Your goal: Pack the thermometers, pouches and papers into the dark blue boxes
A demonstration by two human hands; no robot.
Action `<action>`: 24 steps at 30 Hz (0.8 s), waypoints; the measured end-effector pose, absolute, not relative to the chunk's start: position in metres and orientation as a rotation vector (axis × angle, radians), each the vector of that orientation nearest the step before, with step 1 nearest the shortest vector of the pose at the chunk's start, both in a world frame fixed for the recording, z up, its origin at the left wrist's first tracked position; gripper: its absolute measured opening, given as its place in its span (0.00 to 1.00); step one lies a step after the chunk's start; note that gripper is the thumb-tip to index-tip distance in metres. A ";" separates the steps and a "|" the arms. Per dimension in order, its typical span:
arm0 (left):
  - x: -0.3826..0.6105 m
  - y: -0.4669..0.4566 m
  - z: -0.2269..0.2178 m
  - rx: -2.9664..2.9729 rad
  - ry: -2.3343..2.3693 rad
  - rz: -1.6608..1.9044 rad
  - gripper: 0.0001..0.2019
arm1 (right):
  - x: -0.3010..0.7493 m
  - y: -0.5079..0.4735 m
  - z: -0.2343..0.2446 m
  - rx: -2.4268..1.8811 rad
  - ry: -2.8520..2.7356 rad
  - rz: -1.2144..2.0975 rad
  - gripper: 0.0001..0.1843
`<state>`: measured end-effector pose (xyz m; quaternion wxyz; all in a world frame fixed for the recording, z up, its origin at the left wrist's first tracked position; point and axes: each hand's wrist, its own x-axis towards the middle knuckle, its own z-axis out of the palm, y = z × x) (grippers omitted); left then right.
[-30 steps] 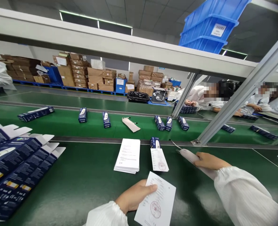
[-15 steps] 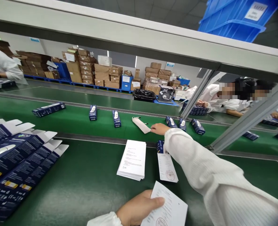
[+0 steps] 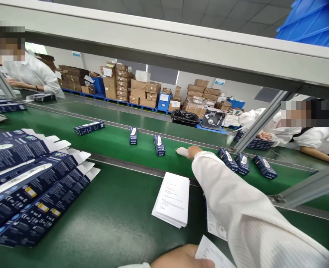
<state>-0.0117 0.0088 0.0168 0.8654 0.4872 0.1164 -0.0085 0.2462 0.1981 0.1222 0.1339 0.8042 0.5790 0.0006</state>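
Note:
My right hand [image 3: 194,151] reaches out over the green conveyor belt [image 3: 119,149]. Its fingers are closed around a white cloth-like pouch [image 3: 181,152], whose far end sticks out to the left. Low in the view, my left hand [image 3: 178,257] grips a white printed leaflet [image 3: 213,255] with the thumb on top; the bottom edge cuts both off. Between the hands, a stack of printed leaflets [image 3: 172,199] lies on the green table. Beside it, another stamped sheet [image 3: 214,221] is partly covered by my right sleeve.
Blue-and-white boxes, such as one box [image 3: 159,145], lie spaced along the belt. Several open-flapped boxes [image 3: 36,178] stand stacked at left. A slanted metal post [image 3: 264,121] and an overhead beam [image 3: 164,37] frame the view. Co-workers in white sit across the belt.
My right hand has moved left onto the pouch and closed around it, covering most of it. My left hand with the leaflet sits lower in view. The camera has turned left.

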 end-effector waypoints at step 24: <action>-0.045 -0.002 0.118 1.178 0.363 0.654 0.23 | 0.159 -0.088 0.218 2.649 2.468 -0.828 0.20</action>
